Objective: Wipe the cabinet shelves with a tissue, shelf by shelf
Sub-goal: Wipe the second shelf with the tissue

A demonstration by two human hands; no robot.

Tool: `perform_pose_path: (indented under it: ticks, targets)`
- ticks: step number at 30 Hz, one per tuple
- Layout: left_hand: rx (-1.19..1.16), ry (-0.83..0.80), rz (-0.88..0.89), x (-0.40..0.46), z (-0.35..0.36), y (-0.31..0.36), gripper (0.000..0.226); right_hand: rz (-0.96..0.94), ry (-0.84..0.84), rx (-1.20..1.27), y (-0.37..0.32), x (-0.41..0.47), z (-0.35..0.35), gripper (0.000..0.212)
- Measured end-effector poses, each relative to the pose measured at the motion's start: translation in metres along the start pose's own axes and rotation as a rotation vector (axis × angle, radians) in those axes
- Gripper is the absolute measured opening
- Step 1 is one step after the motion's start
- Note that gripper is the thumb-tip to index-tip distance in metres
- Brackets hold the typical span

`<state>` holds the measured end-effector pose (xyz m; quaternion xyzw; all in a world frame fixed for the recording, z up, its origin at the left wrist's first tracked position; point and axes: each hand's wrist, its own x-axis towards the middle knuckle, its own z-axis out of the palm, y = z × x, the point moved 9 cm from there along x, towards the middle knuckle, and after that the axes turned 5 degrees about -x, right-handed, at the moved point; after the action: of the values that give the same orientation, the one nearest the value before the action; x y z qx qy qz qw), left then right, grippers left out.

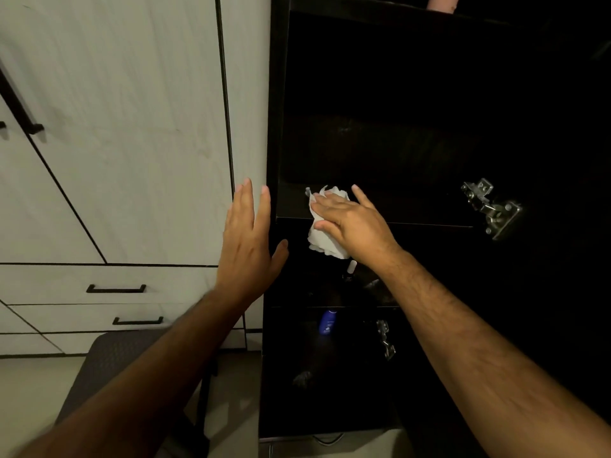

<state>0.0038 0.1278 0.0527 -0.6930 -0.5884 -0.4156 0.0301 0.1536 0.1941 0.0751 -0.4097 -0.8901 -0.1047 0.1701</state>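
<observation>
Right hand (350,223), fingers flat, pressing a crumpled white tissue (322,239) against the dark cabinet shelf (413,206); left hand (248,239) spread, empty, at the cabinet's edge.

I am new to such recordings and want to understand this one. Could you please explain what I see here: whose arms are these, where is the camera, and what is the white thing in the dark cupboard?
There is no machine here. A person wears one camera on the head, and it looks forward and down, so both arms reach out from the bottom of the picture.

The right hand lies flat, fingers straight, pressing a crumpled white tissue at the front edge of a shelf in a dark open cabinet. The left hand is open and holds nothing; it is raised at the cabinet's left edge, and whether it touches it I cannot tell.

Lower in the cabinet stands a blue bottle. Metal door hinges shine on the right. To the left are white cupboard doors and drawers with black handles. The inside is too dark to show more.
</observation>
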Motion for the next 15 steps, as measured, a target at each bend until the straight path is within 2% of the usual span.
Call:
perform_pose_path:
  ticks: [10,15]
  targets:
    - [0.074,0.115,0.116,0.000,0.003,0.048,0.082,0.078,0.019,0.069,0.077,-0.046,-0.020,0.043]
    - [0.073,0.062,0.192,0.006,0.023,0.078,0.080,0.190,-0.032,0.145,0.122,-0.072,-0.025,0.043]
